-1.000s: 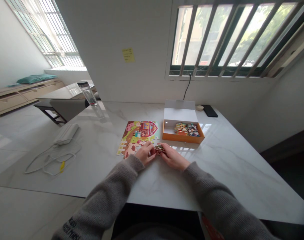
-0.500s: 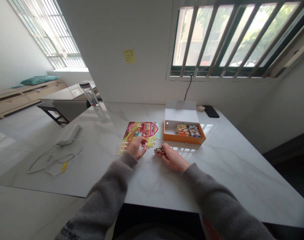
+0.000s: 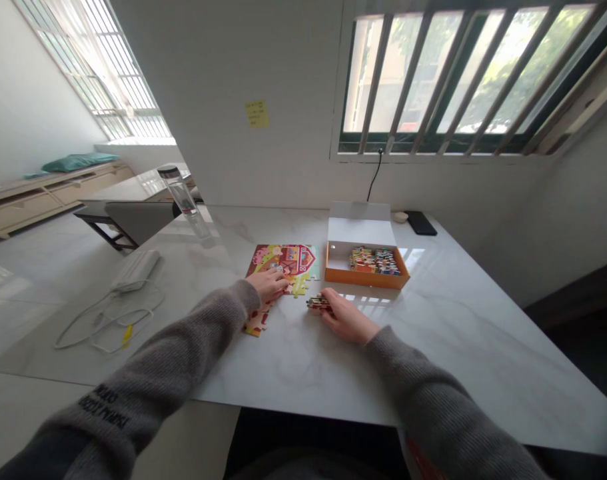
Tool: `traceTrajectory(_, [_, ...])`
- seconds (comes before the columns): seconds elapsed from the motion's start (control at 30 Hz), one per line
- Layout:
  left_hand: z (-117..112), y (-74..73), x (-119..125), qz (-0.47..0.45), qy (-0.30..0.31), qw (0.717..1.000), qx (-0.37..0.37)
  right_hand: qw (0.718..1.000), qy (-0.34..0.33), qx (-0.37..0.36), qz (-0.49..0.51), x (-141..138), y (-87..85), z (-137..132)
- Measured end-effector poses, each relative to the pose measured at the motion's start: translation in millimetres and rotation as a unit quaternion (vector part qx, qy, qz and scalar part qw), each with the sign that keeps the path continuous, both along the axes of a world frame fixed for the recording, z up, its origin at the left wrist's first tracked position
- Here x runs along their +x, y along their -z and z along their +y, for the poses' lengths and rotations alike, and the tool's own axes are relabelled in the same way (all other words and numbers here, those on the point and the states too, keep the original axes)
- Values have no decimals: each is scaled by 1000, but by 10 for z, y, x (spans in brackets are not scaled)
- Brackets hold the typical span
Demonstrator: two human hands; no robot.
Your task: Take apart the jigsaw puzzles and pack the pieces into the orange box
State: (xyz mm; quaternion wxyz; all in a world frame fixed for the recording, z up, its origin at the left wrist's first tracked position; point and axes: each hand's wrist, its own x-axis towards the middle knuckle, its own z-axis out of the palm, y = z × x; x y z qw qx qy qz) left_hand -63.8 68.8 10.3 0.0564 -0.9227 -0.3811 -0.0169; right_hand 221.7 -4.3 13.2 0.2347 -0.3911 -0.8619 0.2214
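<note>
A white marble table (image 3: 303,373) stretches ahead. At about 11 o'clock lies a part-built jigsaw puzzle (image 3: 283,261) showing a red barn. The left hand (image 3: 268,285) rests palm-down on its near edge, fingers close together; whether they grip a piece, I cannot tell. The right hand (image 3: 346,319) curls narrowly around a small stack of puzzle pieces (image 3: 317,303), just right of the puzzle. At 12 o'clock, an open orange box (image 3: 366,277) holds more puzzle pieces (image 3: 374,261).
</note>
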Motion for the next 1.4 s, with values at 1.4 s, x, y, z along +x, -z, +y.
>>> traceTrajectory(1.4, [-592,-24,866,-384,-39,922,34,997,-15,-4,77,17,53,58])
